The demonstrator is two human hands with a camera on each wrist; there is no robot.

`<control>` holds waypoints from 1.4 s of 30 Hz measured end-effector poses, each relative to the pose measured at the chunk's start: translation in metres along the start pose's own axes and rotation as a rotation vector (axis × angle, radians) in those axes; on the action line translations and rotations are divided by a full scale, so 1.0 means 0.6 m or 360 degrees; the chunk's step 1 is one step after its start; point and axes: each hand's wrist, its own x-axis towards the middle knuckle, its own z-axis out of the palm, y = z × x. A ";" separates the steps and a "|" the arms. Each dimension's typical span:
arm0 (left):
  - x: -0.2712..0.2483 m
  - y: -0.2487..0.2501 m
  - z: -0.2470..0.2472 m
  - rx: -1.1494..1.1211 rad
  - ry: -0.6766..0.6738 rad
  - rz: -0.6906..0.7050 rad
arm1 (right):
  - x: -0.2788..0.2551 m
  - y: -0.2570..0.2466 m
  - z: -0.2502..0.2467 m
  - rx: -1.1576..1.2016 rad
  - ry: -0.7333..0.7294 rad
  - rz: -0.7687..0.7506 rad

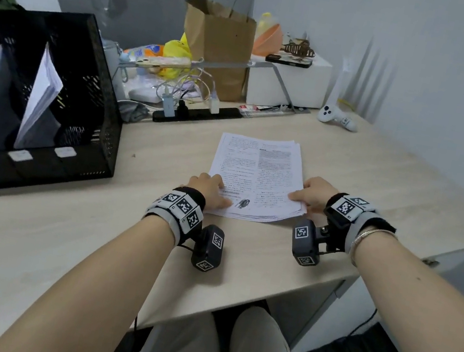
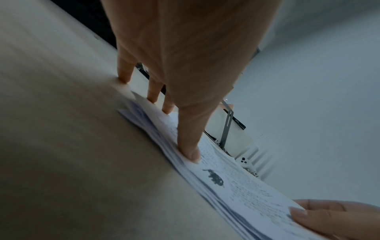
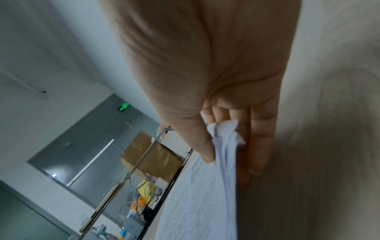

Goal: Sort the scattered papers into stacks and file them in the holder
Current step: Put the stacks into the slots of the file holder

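Note:
A stack of printed papers lies flat in the middle of the desk. My left hand rests on its near-left corner. In the left wrist view its thumb presses on the top sheet, and its straight fingertips touch the stack's left edge and the desk. My right hand pinches the near-right corner, with the thumb on top and fingers underneath, lifting that corner slightly. The black mesh file holder stands at the left, and white paper stacks stand upright in its compartments.
Behind the papers lies a black power strip with tangled cables. A brown paper bag, a metal shelf, a white box and a white controller stand along the back. The wall is close on the right, and the desk's front edge is near my wrists.

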 end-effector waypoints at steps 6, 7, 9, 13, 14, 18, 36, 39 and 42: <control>-0.038 -0.031 0.008 0.0000 0.0042 -0.0017 | -0.029 -0.025 0.028 -0.0017 0.0017 -0.0105; -0.043 -0.036 0.008 -0.0015 0.0056 -0.0020 | -0.034 -0.028 0.031 -0.0018 0.0048 -0.0125; -0.048 -0.050 0.005 -0.0081 0.0108 -0.0024 | -0.040 -0.033 0.035 0.0040 0.0117 -0.0180; -0.051 -0.084 -0.006 -0.0311 0.0207 -0.0187 | -0.056 -0.048 0.036 0.0212 0.0127 -0.0336; -0.054 -0.090 -0.014 -0.0427 0.0223 -0.0234 | -0.061 -0.055 0.036 0.0246 0.0134 -0.0373; -0.061 -0.113 -0.052 -0.0885 0.0447 -0.0257 | -0.073 -0.079 0.042 0.0366 0.0128 -0.0441; -0.127 -0.047 -0.138 -0.1760 0.1392 0.0489 | -0.138 -0.179 0.042 0.0927 0.0221 -0.0911; -0.122 -0.047 -0.136 -0.1707 0.1365 0.0469 | -0.138 -0.174 0.041 0.0967 0.0287 -0.0905; -0.119 -0.043 -0.131 -0.1613 0.1314 0.0457 | -0.143 -0.164 0.043 0.0996 0.0239 -0.0913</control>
